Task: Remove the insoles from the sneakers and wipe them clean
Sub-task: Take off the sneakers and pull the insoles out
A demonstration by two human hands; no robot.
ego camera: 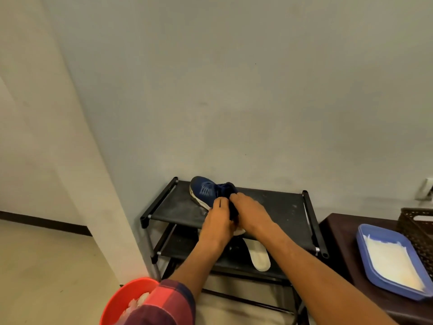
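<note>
Both hands are meeting in the middle of the frame, a little below the centre. The left hand (219, 221) and the right hand (249, 213) are both gripping the heel end of a blue sneaker (205, 190), with fingers curled around its dark collar. The two hands are lying so close that they are almost touching each other. The sneaker is standing on the top shelf of a black shoe rack (281, 207), which is standing against the grey wall. Its toe is pointing to the upper left of the frame, and its white sole is showing along the lower edge. One pale insole (259, 258) is lying on the lower shelf of the rack, just under the forearms, with its underside or top I cannot tell. At the lower left a red bowl (117, 299) is showing with something white inside, partly hidden behind a checked sleeve (168, 301). At the right edge a dark table (339, 233) is carrying a blue tray (362, 240) with a white sheet in it, and a dark woven basket (419, 228) is sitting just behind the tray.
</note>
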